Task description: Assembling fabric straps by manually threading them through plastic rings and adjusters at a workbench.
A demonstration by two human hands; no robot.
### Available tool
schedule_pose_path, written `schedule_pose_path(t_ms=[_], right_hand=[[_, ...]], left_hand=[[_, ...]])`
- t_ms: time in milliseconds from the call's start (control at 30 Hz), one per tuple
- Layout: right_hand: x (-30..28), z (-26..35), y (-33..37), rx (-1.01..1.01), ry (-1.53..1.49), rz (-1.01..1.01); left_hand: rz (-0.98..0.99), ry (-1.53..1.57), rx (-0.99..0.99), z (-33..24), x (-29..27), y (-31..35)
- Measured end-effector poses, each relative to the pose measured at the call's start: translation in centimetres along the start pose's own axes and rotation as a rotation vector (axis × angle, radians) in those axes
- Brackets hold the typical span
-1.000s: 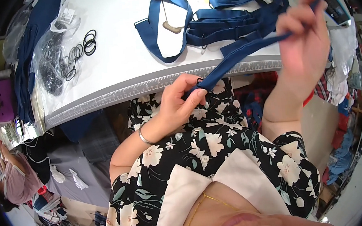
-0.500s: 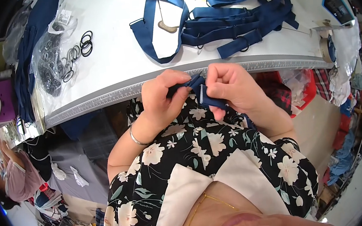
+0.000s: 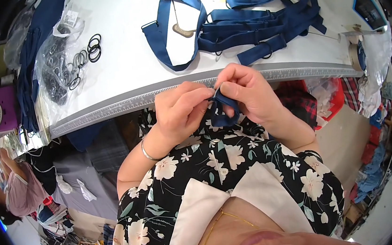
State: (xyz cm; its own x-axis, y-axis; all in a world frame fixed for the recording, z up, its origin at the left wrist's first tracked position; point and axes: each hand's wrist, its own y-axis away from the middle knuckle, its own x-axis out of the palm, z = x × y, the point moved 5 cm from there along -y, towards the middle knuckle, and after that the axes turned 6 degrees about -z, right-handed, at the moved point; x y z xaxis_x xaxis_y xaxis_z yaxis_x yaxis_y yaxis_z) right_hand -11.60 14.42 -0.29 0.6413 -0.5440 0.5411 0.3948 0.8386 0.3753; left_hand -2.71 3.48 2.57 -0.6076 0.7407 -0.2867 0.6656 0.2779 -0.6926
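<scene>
In front of my chest, close to the table's near edge, both hands work on one dark blue fabric strap (image 3: pixel 224 115). My left hand (image 3: pixel 183 109) pinches it between thumb and fingers, with its fingertips covering the part held. My right hand (image 3: pixel 251 96) grips the other side, thumb and forefinger pressed together, and the strap bends into a small loop beneath. The fingertips of both hands nearly meet at the strap's end. Whether a buckle or ring sits in there is hidden. Beyond the hands, several blue straps with black rings and sliders (image 3: pixel 244 36) lie in a pile.
A metal ruler strip (image 3: pixel 146 99) runs along the table's front edge. Loose black rings (image 3: pixel 94 48) lie left, beside a clear plastic bag (image 3: pixel 52 72) of rings. Long blue fabric strips (image 3: pixel 33 53) hang farther left. A tape roll (image 3: pixel 356 56) stands at right; another person (image 3: pixel 23 186) sits at far left.
My right hand has shifted a little left and its fingertips have come up against my left fingers. The strap has turned and now curls into a loop between the hands.
</scene>
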Motion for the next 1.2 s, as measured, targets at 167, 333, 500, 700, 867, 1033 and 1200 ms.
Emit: schedule_pose_path(t_ms=[167,333,500,700,867,1033,1200], right_hand=[[-2.5,2.4,0.0,-0.177,-0.149,-0.209],[-8.8,9.7,-0.8,-0.39,-0.495,-0.26],[-20.0,14.3,-0.4,-0.582,-0.529,-0.283],[-18.1,13.4,1.0,-0.921,-0.334,-0.733],[-8.3,8.4,-0.6,-0.837,0.463,-0.615],[4.6,5.4,-3.4,-1.078,1.318,0.047],[7.1,5.1,-4.3,-0.897,1.113,0.377]], left_hand=[[0.293,0.42,-0.387,0.3,2.0,0.1],[0.412,0.613,-0.727,0.6,2.4,0.2],[0.234,0.483,-0.884,2.9,2.7,-1.7],[0.015,-0.605,-0.098,2.0,-1.2,-4.3],[0.107,-0.713,-0.152,4.0,-2.7,-2.4],[0.092,-0.532,0.026,2.3,-3.9,-2.4],[-0.041,-0.279,-0.056,1.8,-7.4,-1.7]])
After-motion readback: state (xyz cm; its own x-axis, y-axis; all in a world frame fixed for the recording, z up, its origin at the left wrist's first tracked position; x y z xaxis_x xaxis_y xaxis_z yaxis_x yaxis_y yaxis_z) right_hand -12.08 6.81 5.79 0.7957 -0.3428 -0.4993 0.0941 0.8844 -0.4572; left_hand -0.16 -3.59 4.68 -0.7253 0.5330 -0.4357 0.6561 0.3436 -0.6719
